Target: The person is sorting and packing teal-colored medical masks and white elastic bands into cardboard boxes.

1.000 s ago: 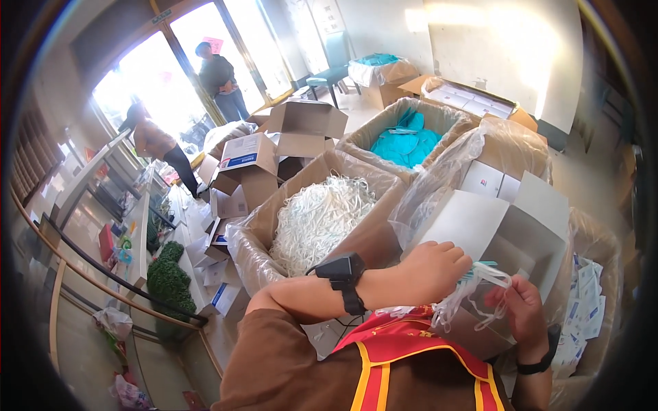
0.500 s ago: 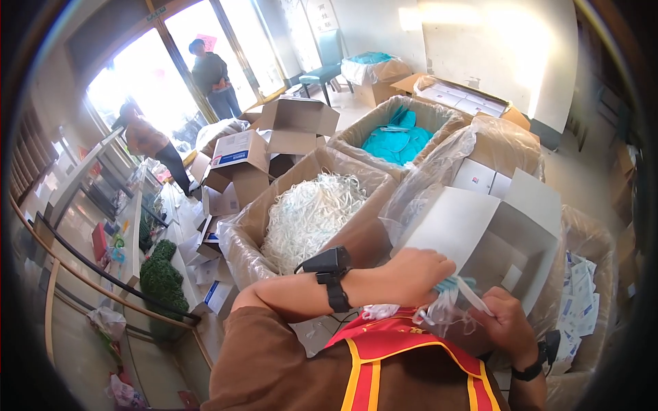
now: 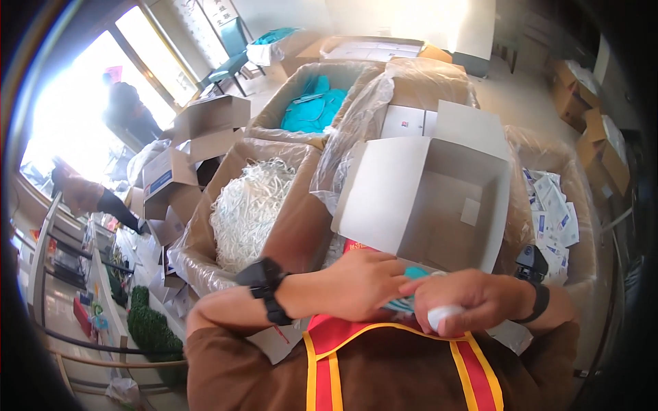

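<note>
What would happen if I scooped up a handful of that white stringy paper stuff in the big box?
The white shredded paper is a loose tangle of thin strips, so it would likely feel very light and floppy. Strands would probably dangle and drop off. It looks fluffy, so it should squash easily.

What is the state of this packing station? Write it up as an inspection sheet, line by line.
Surface: nothing seen bare; lined cartons cover it.
Job's things: teal item in clear wrap between both hands; open white box just beyond, empty.
Clutter: carton of white shredded paper; carton of teal items; carton of white packets.
Grippers: left hand and right hand grip the wrapped item.
Cables: nothing seen.
Surroundings: two people by bright windows; green chair.
</note>
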The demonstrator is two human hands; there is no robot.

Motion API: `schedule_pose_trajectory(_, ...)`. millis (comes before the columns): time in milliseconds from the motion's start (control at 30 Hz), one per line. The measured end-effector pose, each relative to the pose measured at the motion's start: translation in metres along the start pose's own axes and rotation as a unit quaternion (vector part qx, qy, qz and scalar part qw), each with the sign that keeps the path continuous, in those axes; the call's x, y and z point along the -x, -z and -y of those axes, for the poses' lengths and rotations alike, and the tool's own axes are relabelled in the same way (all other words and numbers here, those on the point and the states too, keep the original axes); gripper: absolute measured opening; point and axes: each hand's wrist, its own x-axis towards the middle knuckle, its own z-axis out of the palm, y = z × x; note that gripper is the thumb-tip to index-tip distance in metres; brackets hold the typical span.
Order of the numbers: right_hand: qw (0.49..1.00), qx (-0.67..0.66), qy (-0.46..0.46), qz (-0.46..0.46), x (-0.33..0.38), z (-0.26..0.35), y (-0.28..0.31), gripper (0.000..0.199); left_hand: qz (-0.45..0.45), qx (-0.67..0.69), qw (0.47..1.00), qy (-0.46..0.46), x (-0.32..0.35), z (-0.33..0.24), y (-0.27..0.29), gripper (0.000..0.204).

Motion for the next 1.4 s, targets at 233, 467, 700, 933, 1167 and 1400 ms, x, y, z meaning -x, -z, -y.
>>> schedule_pose_trajectory(233,0.994,0.054,0.061,0.066,0.021,0.037,-0.022,0.025,0.098,-0.007,0.995,-0.021,0.011,-0.036,0.053,0.023)
schedule_pose_trajectory(467,0.995,0.043,0.068,0.057,0.026,0.039,-0.021,0.027,0.113,0.004,0.993,-0.028,0.013,-0.035,0.062,0.025)
schedule_pose_trajectory(700,0.997,0.024,0.045,0.062,0.034,0.047,-0.024,0.026,0.111,-0.005,0.994,-0.010,0.019,-0.041,0.072,0.026)
schedule_pose_trajectory(933,0.940,-0.005,0.003,-0.341,0.102,0.053,-0.015,0.021,0.173,-0.251,0.923,0.235,0.081,0.005,0.112,0.026)
schedule_pose_trajectory(1167,0.910,-0.095,-0.122,-0.385,0.032,-0.010,0.030,0.035,-0.028,-0.310,0.925,0.219,0.017,0.024,0.089,0.031)
schedule_pose_trajectory(1400,0.903,-0.152,0.004,-0.401,-0.039,-0.071,0.050,0.031,-0.064,-0.312,0.934,0.159,-0.023,0.026,0.067,0.029)
